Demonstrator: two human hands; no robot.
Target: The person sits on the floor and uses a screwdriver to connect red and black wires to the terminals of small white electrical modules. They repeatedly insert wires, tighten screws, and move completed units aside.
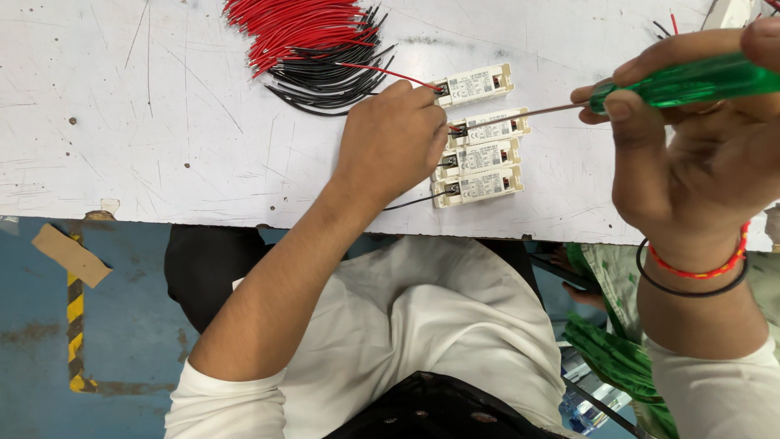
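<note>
Several small white rectangular modules [479, 154] lie in a column on the white table [162, 122]. My left hand [390, 142] rests against their left ends, its fingers pinching a wire at the second module [491, 128]. A red wire [382, 73] runs into the top module [475, 84]. My right hand [699, 146] grips a green-handled screwdriver [691, 81], whose thin shaft reaches left to the terminal of the second module. A black wire [410, 202] trails from the bottom module [479, 187].
A bundle of red and black wires [313, 45] lies at the table's far side, left of the modules. Below the table edge are my white clothes, a blue floor with a yellow-black stripe [75, 309], and green fabric [617, 341] at right.
</note>
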